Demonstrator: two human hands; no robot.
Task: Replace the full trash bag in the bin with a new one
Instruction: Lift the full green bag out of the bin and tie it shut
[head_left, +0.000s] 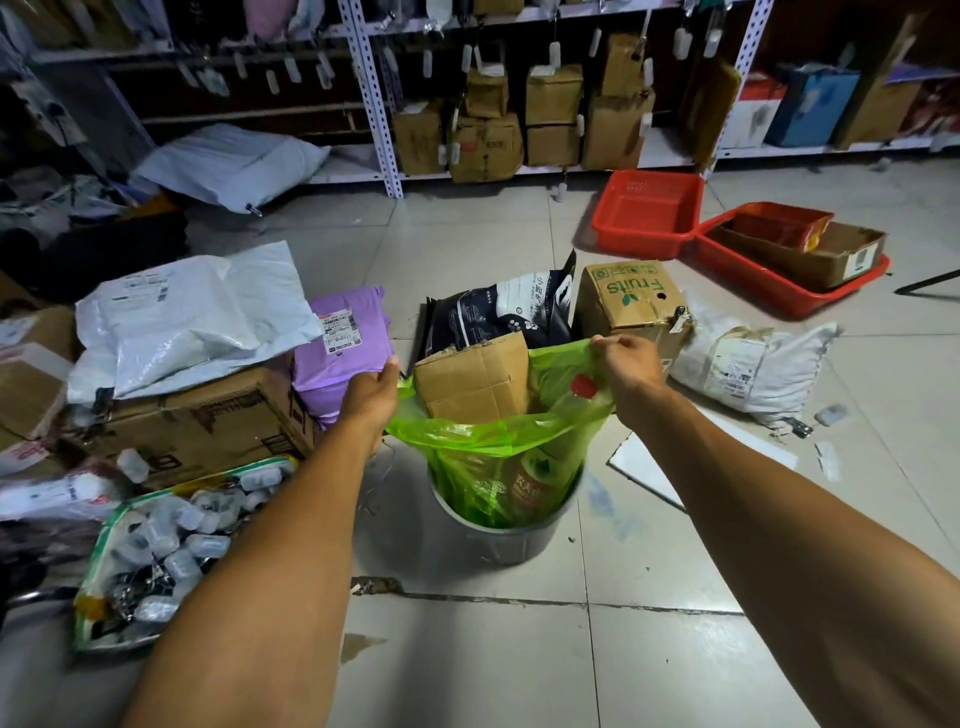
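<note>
Both forearms reach forward, hands (371, 387) (631, 364) pinching opposite edges of the green trash bag (498, 441) above the bin (511, 540).

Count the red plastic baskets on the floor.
2. One empty red plastic basket sits by the shelving; a second red plastic basket lies right of it, touching, holding a cardboard box. Others may be hidden.

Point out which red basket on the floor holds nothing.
The left red basket, nearer the shelves: its inside is bare. The right red basket holds a cardboard box.
</note>
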